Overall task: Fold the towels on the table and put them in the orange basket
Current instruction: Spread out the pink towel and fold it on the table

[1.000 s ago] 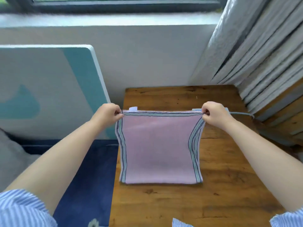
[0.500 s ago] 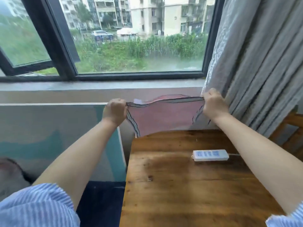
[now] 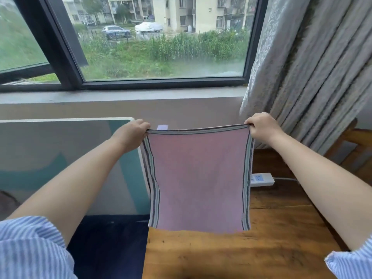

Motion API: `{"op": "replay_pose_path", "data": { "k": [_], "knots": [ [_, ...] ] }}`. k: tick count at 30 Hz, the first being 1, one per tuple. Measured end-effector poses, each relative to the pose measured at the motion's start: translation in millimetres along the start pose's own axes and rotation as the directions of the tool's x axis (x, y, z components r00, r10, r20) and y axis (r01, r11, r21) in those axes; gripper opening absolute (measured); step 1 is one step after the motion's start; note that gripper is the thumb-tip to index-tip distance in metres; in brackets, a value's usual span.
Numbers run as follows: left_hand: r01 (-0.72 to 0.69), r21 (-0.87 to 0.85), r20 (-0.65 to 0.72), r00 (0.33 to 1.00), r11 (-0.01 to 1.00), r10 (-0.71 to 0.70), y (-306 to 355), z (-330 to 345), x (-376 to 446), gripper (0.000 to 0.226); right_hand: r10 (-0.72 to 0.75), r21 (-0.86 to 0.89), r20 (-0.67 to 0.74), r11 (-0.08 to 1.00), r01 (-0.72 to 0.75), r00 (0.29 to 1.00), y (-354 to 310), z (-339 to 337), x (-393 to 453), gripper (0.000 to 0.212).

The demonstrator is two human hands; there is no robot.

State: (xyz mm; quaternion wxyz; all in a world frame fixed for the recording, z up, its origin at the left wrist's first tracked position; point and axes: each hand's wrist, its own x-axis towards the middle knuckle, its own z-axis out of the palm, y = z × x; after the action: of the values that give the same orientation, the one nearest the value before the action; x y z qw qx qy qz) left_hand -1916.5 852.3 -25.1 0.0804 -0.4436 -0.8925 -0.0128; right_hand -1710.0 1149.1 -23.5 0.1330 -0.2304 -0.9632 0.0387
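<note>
Towel: a pink towel with grey and dark striped borders hangs in the air between the two hands, held up by its top corners.
Towel axis: its long axis runs up and down; the top edge lies level from one hand to the other, and the striped side borders run downward from each hand.
Towel facing: the broad pink face is turned toward the person, with a small pale tag sticking up at the top edge just beside the left hand.
Towel lower edge: it hangs free below the hands, in front of the wooden bench; whether it touches the wood cannot be told.
Left hand: the left hand is curled and pinches the top left corner of the towel.
Right hand: the right hand is curled and pinches the top right corner, at about the same height as the left.
Below the right hand: a white power strip lies on the bench, partly hidden behind the towel's right border, its cable trailing off to the right.
Beyond the right hand: a grey curtain hangs down close behind it.
Below the left hand: a white-edged panel with teal shapes stands against the wall, beside the bench.
Beyond both hands: a window with a dark frame looks onto greenery and buildings.
Sleeves: blue-and-white striped sleeves show at the near ends of both arms.
</note>
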Motion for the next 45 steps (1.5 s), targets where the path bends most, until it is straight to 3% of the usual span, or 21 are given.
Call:
{"op": "replay_pose_path", "data": {
  "k": [3,10,13,18,21,26,29,32,40,43,45],
  "knots": [
    [0.059,0.195,0.105,0.991,0.979,-0.081,3.5,6.5,5.8,0.023,0.005,-0.023,0.067,1.0,-0.004,0.998,-6.6,12.4,3.7,0.03],
    [0.189,0.241,-0.082,0.981,0.952,-0.174,1.8,12.3,23.5,0.026,0.007,-0.04,-0.181,0.999,-0.015,0.984,-13.6,30.9,16.3,0.027],
    [0.134,0.286,0.018,0.989,0.949,-0.145,0.0,38.3,6.5,0.027,-0.119,-0.115,-0.044,0.987,0.113,0.992,-6.4,54.5,3.6,0.025],
    [-0.179,0.353,0.338,0.94,0.918,0.053,10.8,105.6,-35.9,0.029,-0.207,-0.249,0.314,0.924,0.291,0.927,-1.5,105.1,-41.9,0.026],
    [-0.3,0.27,0.513,0.849,0.915,0.127,23.7,146.0,-65.9,0.027,-0.219,-0.26,0.484,0.888,0.379,0.847,-2.2,140.1,-80.2,0.025],
    [-0.392,0.107,0.756,0.629,0.914,0.182,46.9,196.1,-113.1,0.022,-0.24,-0.198,0.683,0.848,0.491,0.69,0.4,192.5,-152.4,0.026],
    [-0.438,0.059,0.819,0.535,0.897,0.207,56.8,217.4,-133.9,0.019,-0.22,-0.174,0.762,0.836,0.521,0.608,-5.9,212.1,-183.1,0.029],
    [-0.486,0.039,0.839,0.49,0.873,0.235,63.0,234.6,-152.8,0.022,-0.203,-0.18,0.785,0.829,0.53,0.585,-14.4,226.6,-202.3,0.029],
    [-0.419,0.06,0.815,0.544,0.906,0.198,72.7,270.0,-216.0,0.028,-0.178,-0.122,0.846,0.852,0.508,0.502,-24.3,254.6,-252.0,0.029],
    [-0.435,0.016,0.828,0.51,0.9,0.232,80.0,274.8,-232.0,0.031,-0.18,-0.083,0.882,0.85,0.519,0.436,-24.2,256.7,-263.6,0.029],
    [-0.463,-0.034,0.852,0.451,0.886,0.268,83.6,275.5,-236.4,0.034,-0.171,-0.052,0.915,0.848,0.528,0.365,-23.7,257.2,-264.8,0.028]
  ]
}}
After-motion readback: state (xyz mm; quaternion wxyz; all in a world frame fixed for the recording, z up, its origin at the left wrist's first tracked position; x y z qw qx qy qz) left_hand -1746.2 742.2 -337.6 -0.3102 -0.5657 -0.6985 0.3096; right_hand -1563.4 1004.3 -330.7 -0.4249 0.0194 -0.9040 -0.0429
